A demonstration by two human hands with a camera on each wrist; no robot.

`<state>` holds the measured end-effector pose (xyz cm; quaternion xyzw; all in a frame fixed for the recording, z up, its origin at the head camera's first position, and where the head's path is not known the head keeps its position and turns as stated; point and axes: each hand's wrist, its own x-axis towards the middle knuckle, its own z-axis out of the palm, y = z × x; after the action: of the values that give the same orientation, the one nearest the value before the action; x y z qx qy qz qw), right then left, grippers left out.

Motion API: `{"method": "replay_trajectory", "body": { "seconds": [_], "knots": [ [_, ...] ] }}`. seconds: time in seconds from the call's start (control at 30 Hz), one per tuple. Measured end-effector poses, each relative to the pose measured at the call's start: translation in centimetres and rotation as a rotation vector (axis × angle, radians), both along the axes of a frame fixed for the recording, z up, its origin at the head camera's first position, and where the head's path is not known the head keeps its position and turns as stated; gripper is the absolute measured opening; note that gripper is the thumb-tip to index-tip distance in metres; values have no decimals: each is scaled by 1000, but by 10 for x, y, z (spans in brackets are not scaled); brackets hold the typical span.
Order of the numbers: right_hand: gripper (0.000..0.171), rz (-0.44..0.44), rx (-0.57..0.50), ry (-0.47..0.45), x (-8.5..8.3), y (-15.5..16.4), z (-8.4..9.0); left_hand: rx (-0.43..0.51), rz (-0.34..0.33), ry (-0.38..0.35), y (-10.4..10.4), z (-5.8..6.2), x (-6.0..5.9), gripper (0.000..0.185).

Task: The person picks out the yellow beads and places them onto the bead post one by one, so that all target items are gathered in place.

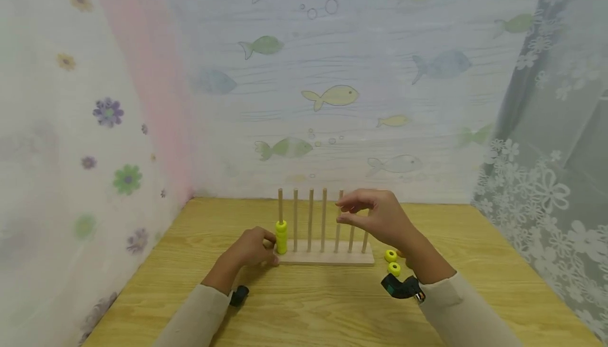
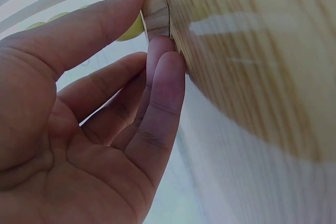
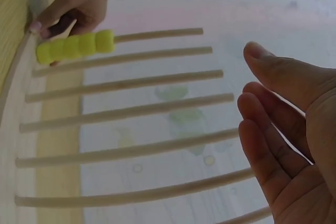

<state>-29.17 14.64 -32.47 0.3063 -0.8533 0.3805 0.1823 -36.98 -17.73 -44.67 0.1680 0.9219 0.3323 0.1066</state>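
A wooden peg stand (image 1: 328, 259) with a row of several upright pegs stands on the table. Several yellow beads (image 1: 281, 238) are stacked on its leftmost peg; the other pegs are bare. My left hand (image 1: 252, 247) holds the left end of the base (image 2: 156, 22), its thumb on one side and fingertips against the end. Above the right-hand pegs, my right hand (image 1: 380, 219) is raised, thumb and fingers curved apart with nothing between them. In the right wrist view its fingertips (image 3: 254, 135) overlap the ends of the nearer pegs.
Two loose yellow beads, a farther one (image 1: 388, 259) and a nearer one (image 1: 393, 273), lie right of the stand. A small orange thing shows partly behind my right wrist. The wooden table (image 1: 304, 310) meets a fish-patterned curtain (image 1: 332, 151) at the back.
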Motion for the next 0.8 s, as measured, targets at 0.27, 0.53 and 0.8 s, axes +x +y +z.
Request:
{"method": "replay_trajectory", "body": {
  "seconds": [0.27,0.53,0.8],
  "knots": [
    [24,-58,-34,-14,4,23,-28,6,4,-10,1,2,1,58],
    [28,-103,-42,-37,8,43,-48,-15,-8,7,0,1,-2,56],
    [40,-155,-2,-95,8,64,-65,-18,-6,10,-2,1,0,57]
  ]
}}
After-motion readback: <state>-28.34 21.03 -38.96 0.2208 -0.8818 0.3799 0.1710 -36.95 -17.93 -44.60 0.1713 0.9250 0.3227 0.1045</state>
